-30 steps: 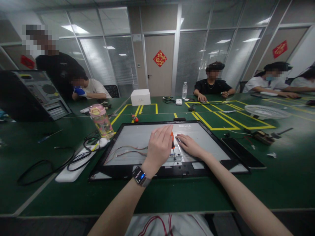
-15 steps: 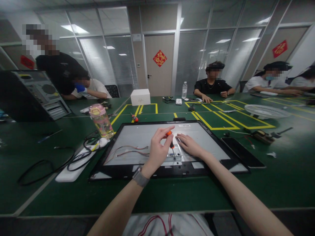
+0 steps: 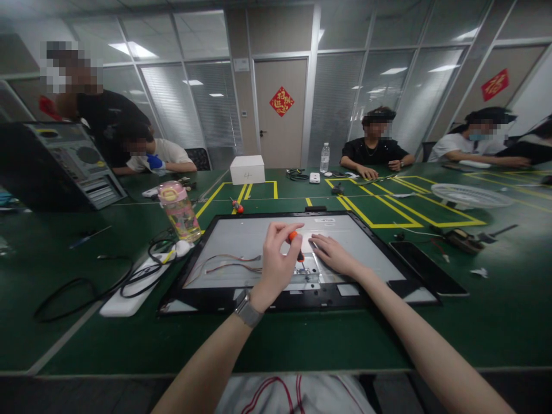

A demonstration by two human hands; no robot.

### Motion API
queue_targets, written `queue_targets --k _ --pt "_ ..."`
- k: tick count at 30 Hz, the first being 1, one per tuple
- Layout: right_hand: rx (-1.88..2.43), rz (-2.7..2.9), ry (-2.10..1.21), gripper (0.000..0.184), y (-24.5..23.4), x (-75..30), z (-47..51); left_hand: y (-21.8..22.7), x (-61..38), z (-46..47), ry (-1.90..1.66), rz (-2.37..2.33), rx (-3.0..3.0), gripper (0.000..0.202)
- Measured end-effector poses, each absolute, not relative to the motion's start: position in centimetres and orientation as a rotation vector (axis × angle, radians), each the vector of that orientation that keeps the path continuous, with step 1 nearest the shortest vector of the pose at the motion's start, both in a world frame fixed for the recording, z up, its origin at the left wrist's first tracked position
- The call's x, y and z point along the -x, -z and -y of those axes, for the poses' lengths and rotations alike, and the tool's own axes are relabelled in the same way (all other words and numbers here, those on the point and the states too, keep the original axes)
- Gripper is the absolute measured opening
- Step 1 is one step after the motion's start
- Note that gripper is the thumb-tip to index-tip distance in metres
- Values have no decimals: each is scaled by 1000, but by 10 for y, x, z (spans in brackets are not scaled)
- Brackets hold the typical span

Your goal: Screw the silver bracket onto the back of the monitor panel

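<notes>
A flat display panel (image 3: pixel 241 230) with a black frame and grey back lies on the green table before me. My left hand (image 3: pixel 279 256) is closed around the orange-and-black handle of a screwdriver (image 3: pixel 301 253), which leans slightly, its shaft pointing down at a small metal bracket (image 3: pixel 311 276) near the panel's front edge. My right hand (image 3: pixel 334 254) lies flat on the grey back, fingers stretched out, just right of the screwdriver. Thin coloured wires (image 3: pixel 233 262) run across the panel left of my left hand. Whatever the screwdriver tip touches is too small to make out.
Left of the panel are a white power strip (image 3: pixel 125 302) with black cables and a pink-topped bottle (image 3: pixel 179 213). A dark phone-like slab (image 3: pixel 426 269) lies to the right. Farther back stand a computer case (image 3: pixel 73 167) and a white box (image 3: pixel 247 170). Other people sit across the table.
The screwdriver handle leans a little further left, with my left hand still on it. My right hand stays flat on the panel. Across the table, a blue-gloved hand has moved right.
</notes>
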State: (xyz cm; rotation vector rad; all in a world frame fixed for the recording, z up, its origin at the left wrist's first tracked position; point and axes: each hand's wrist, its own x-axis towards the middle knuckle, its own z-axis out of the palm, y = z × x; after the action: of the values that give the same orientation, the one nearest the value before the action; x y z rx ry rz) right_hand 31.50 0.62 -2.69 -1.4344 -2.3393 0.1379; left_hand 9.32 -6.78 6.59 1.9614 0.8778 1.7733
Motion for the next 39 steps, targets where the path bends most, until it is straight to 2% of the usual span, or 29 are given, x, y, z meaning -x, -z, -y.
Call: queue_targets --k 3,9,13,18,23,28,32,34,39 --pt "1440 2338 -140 43 25 -314 -5 -67 -94 69 -1703 -825 -1994 31" --pt "1442 2342 -130 43 22 -312 -3 -67 -96 71 -1772 -856 -2026 13" --pt "1436 2336 -131 43 23 -312 -4 -66 -96 72 -1709 -825 -2032 25" --pt "1440 2341 -148 43 23 -312 -4 -66 -96 72 -1783 -925 -2024 9" --pt "1452 2334 -164 43 20 -311 -2 -67 -95 72 -1695 -847 -2002 26" --pt "1452 2353 -156 44 19 -311 -1 -65 -96 69 -1743 -927 -1970 11" --pt "1433 2342 -139 43 21 -312 -3 -64 -96 66 -1740 -947 -1945 8" --pt "1429 2340 -136 43 22 -313 -4 -64 -96 66 -1723 -925 -1923 10" --pt "1435 2342 -132 43 23 -313 -5 -63 -97 65 -1597 -727 -1902 30"
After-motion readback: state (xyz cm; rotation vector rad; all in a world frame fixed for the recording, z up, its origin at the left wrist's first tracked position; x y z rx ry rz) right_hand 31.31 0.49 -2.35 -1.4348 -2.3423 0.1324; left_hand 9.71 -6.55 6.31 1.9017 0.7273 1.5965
